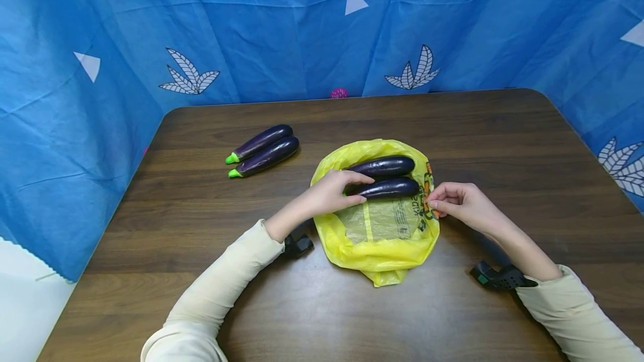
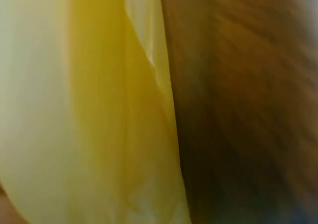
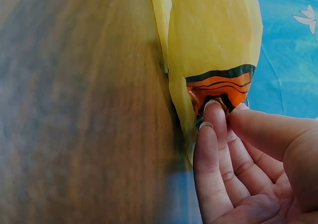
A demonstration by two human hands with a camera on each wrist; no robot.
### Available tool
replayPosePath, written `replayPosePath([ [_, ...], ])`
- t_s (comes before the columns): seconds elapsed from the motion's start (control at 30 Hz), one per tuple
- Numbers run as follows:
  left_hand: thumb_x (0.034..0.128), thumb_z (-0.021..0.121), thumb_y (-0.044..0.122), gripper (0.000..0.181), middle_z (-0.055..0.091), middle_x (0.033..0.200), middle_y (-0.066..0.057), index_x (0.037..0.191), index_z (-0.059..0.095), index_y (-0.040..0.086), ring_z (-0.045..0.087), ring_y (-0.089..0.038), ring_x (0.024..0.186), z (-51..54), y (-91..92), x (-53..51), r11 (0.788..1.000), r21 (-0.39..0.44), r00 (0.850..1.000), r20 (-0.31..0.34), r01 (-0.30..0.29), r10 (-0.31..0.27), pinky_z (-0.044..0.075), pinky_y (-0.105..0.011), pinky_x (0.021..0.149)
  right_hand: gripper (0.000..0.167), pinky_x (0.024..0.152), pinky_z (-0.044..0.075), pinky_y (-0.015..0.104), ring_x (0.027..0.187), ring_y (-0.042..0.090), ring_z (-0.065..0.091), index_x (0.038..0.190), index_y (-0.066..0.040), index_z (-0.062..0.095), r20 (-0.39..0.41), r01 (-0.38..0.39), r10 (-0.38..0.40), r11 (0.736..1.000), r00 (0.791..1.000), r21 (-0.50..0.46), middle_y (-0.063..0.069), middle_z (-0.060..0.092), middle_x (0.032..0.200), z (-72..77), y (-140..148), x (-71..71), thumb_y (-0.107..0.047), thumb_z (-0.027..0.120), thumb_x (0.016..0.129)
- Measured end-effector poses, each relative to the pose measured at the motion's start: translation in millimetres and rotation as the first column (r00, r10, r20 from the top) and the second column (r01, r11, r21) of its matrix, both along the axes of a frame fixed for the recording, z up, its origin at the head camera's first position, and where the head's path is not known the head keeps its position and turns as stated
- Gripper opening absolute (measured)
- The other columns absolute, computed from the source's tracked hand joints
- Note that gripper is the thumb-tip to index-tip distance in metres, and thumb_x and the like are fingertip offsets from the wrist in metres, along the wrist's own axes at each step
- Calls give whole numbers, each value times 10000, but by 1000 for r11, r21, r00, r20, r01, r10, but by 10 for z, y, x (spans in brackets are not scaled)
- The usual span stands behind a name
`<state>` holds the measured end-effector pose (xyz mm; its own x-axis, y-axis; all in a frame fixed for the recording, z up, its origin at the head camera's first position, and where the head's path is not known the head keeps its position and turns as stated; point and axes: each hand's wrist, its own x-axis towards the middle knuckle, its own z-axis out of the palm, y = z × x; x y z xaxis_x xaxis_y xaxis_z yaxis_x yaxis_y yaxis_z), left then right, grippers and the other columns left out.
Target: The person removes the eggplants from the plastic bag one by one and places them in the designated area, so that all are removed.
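A yellow plastic bag [image 1: 379, 261] lies with its mouth open upward and its rim spread round; its side fills the left of the left wrist view, yellow and blurred [image 2: 124, 110]. Inside, two dark purple eggplants lie side by side, the farther one [image 1: 387, 166] and the nearer one [image 1: 394, 187]. My left hand [image 1: 334, 191] reaches over the bag's left rim and grips the nearer eggplant's left end, fingers on its far side and thumb on its near side. With thumb and fingertips, my right hand [image 1: 463, 204] pinches the bag's right rim at an orange print [image 3: 223, 87].
Two more eggplants with green stem ends, one farther [image 1: 264, 141] and one nearer [image 1: 269, 156], lie together left of the bag. The brown wooden table [image 1: 513, 155] meets a blue patterned cloth [image 1: 302, 32] at its back and sides.
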<state>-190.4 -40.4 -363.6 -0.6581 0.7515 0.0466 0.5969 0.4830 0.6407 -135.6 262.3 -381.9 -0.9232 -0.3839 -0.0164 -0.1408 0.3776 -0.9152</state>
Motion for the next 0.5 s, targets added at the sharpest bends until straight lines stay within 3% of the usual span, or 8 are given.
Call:
replayPosePath([
  [0.5,896,655,166,445,548,1292,-49,1315,533,81,465,-153,1204,-45,19,-17,999,-43,1000,24,-11,12,351,-234,965,102,588,513,271,650,193,587,962,73,633,-12,-7,8,1000,1000,6,112,653,819,-8,1,1,-1,598,901],
])
